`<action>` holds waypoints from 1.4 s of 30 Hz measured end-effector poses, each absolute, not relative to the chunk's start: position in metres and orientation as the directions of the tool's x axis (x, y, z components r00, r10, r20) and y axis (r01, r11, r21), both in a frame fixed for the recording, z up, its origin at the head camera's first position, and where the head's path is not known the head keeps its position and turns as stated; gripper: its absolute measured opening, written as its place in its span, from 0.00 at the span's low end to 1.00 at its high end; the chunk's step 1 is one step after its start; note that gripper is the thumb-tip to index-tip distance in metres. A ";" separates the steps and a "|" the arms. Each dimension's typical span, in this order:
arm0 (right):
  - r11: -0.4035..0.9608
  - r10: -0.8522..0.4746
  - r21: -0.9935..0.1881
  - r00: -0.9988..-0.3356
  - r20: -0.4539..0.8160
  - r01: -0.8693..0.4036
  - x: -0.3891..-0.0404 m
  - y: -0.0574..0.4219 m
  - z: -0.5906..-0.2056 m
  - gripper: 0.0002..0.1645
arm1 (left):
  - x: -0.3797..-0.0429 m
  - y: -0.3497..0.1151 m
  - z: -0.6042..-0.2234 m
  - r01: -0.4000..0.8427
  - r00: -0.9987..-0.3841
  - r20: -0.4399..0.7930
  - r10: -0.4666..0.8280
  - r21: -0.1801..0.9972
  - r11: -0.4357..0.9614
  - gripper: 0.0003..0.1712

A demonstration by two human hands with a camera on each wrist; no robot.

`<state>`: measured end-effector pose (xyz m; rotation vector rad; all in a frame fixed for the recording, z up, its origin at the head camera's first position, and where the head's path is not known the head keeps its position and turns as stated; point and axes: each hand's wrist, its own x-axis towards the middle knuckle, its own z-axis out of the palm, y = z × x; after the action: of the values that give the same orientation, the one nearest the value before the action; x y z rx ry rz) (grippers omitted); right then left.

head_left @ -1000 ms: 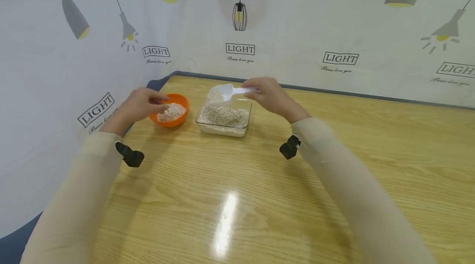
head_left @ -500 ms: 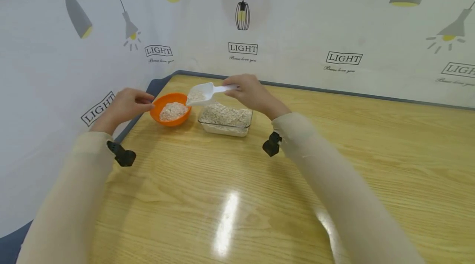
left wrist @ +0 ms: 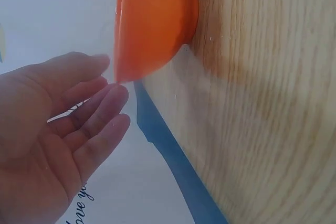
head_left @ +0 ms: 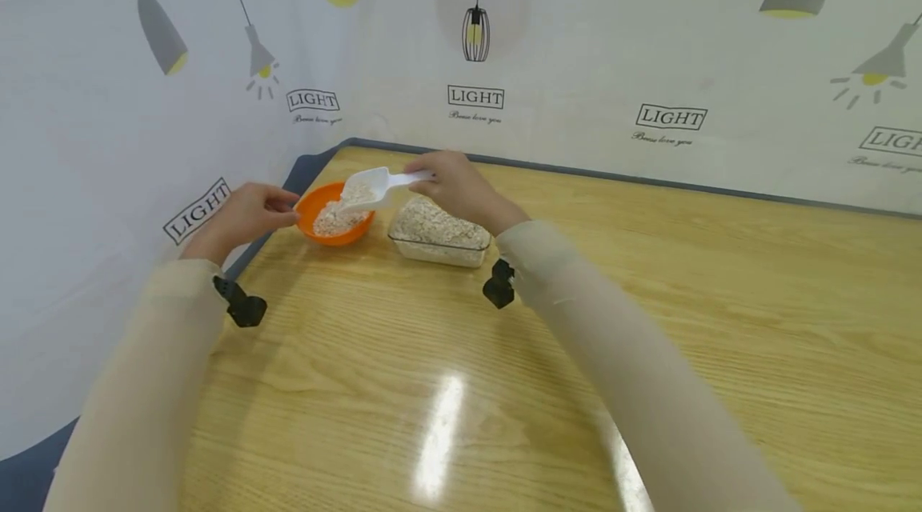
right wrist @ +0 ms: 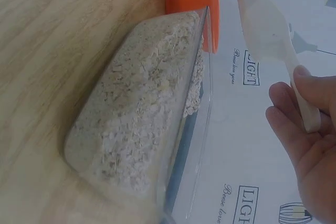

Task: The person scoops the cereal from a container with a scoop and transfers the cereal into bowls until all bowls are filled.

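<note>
My right hand (head_left: 458, 186) grips the handle of a white scoop (head_left: 373, 190), tilted over the orange bowl (head_left: 308, 216). Pale flakes that look like rolled oats (head_left: 360, 194) lie in the scoop, and more oats (head_left: 334, 222) are heaped in the bowl. In the right wrist view the thumb and fingers hold the end of the scoop's handle (right wrist: 304, 100). My left hand (head_left: 248, 212) is at the bowl's left side, fingers loosely bent. In the left wrist view its fingertips (left wrist: 119, 94) are right at the bowl's rim, not wrapped round it.
A clear rectangular container (head_left: 441, 253) full of oats stands just right of the bowl, under the right forearm. The wooden table (head_left: 374, 352) meets a lamp-printed curtain (head_left: 576, 56) behind and at left, with a dark blue edge (head_left: 306, 170) between.
My right hand has carried the loaded scoop left from above the clear container to over the bowl, where it now tips. My left hand has drawn back from over the bowl to its rim.
</note>
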<state>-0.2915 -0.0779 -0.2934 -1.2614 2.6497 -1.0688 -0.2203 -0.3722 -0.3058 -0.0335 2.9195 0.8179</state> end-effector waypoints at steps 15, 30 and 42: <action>0.505 -0.694 -0.513 -0.680 0.236 -0.694 -0.287 -0.116 -0.305 0.14 | -0.223 -0.375 -0.314 -0.079 -0.988 -0.156 0.007 0.535 0.841 0.25; 0.577 -0.683 -0.449 -0.704 0.194 -0.683 -0.279 -0.135 -0.301 0.15 | -0.224 -0.371 -0.310 -0.085 -0.991 -0.135 -0.016 0.521 0.849 0.24; 0.565 -0.705 -0.401 -0.674 0.219 -0.721 -0.273 -0.133 -0.296 0.17 | -0.225 -0.371 -0.310 -0.084 -0.990 -0.137 -0.015 0.513 0.854 0.24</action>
<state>-0.2727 -0.1333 -0.2956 -1.2805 2.8091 -0.7446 -0.2247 -0.3713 -0.3100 -0.0783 2.9009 0.8118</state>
